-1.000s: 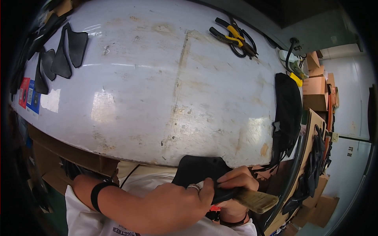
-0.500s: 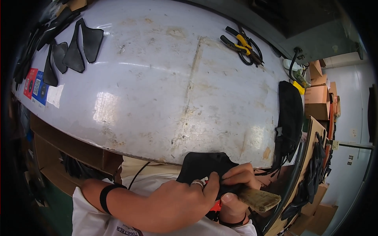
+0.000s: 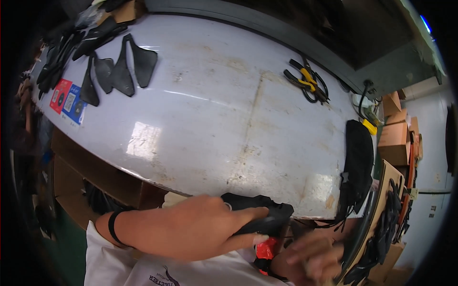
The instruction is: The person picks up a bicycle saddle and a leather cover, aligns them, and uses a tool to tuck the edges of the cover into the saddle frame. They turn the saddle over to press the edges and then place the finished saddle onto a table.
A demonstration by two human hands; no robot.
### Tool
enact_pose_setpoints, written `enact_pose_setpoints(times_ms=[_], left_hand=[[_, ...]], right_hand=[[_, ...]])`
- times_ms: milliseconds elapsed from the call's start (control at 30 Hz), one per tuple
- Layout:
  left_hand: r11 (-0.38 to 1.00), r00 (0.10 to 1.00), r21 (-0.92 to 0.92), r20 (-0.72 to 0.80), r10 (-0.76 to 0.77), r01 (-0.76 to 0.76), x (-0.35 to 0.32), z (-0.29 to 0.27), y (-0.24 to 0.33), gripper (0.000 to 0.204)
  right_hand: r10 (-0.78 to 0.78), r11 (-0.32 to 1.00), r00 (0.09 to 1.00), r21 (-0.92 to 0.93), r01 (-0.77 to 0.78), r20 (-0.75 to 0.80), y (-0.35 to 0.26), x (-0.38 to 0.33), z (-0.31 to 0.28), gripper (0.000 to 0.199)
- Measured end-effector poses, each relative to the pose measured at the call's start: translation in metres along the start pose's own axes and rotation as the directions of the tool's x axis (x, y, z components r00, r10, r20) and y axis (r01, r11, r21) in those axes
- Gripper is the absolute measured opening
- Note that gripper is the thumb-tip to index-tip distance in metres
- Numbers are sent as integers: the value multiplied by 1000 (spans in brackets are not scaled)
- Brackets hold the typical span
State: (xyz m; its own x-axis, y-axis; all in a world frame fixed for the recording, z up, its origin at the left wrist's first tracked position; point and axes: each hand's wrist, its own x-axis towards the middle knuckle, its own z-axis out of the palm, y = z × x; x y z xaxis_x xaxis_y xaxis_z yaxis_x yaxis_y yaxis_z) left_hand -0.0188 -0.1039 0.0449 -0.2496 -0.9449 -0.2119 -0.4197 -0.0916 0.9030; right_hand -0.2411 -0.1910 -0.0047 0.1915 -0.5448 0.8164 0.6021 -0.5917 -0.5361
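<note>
My left hand (image 3: 200, 226) grips a black moulded part (image 3: 273, 217) at the table's front edge, thumb on its near side and fingers over the top. The part looks like rubber or plastic, with a notched right end. To its lower right is my right hand (image 3: 312, 255), apart from the part and smeared by motion. Whether it holds anything cannot be made out. Just below the part, a bright red thing (image 3: 266, 249) shows between my hands, partly hidden.
Several flat black pieces (image 3: 121, 71) lie at the table's far left beside a red and blue card (image 3: 69, 101). Yellow-and-black pliers (image 3: 305, 81) and scissors rest at the far right. A black pouch (image 3: 358, 167) lies along the right edge. Cardboard boxes (image 3: 395, 140) stand beyond it.
My right hand has come off the black part and moved down to the right; the wooden stick beside it no longer shows clearly. My left hand keeps the part, now turned. The view has shifted.
</note>
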Motion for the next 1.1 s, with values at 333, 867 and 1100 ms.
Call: enact_pose_setpoints(times_ms=[333,867,1100], left_hand=[[1000,998,8,54,29,-30,4,-4,-10,50],[996,984,22,155,-89,87,0,-13,-10,55],[964,995,246,57,84,-95,-81,-27,-11,59]], right_hand=[[-286,893,847,445,66,448,34,34,42,25],[-269,877,798,480,-28,539,54,53,44,24],[-233,922,828,386,22,510,45,41,28,25]])
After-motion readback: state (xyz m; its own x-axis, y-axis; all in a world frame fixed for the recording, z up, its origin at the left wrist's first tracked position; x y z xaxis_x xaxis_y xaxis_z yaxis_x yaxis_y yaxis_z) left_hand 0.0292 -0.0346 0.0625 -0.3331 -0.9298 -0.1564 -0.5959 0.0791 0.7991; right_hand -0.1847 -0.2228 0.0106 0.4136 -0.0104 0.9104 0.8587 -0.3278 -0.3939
